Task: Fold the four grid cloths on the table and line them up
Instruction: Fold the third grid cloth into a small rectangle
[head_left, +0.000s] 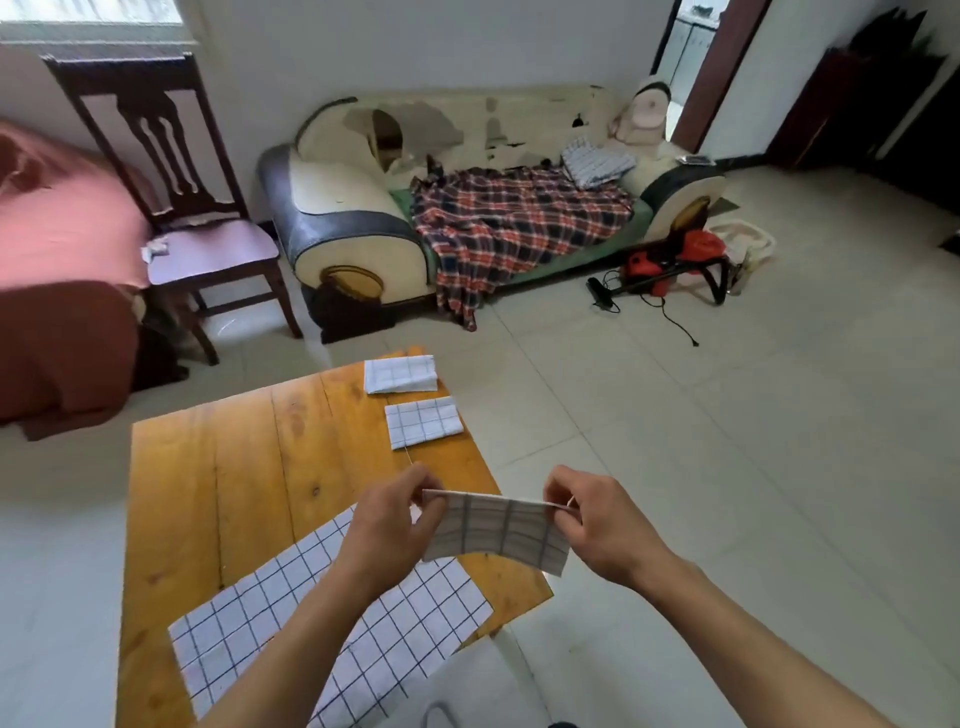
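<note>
- Head view: my left hand (392, 525) pinches the left top corner of a folded grid cloth (496, 527), fingers curled on its edge.
- My right hand (597, 525) pinches the right top corner of the same cloth, thumb and fingers closed on it.
- I hold that cloth in the air over the near right part of the wooden table (208, 493); it hangs down from the top edge between both hands.
- Two folded cloths lie on the table's far right side: far folded cloth (399, 374) at the far corner, near folded cloth (423, 422) just in front of it, not touching.
- One unfolded cloth (291, 618) lies flat on the near part of the table, partly under my left forearm.
- Behind the table: chair (208, 249), worn sofa (467, 208) with a plaid blanket (509, 228), tiled floor (727, 441).
</note>
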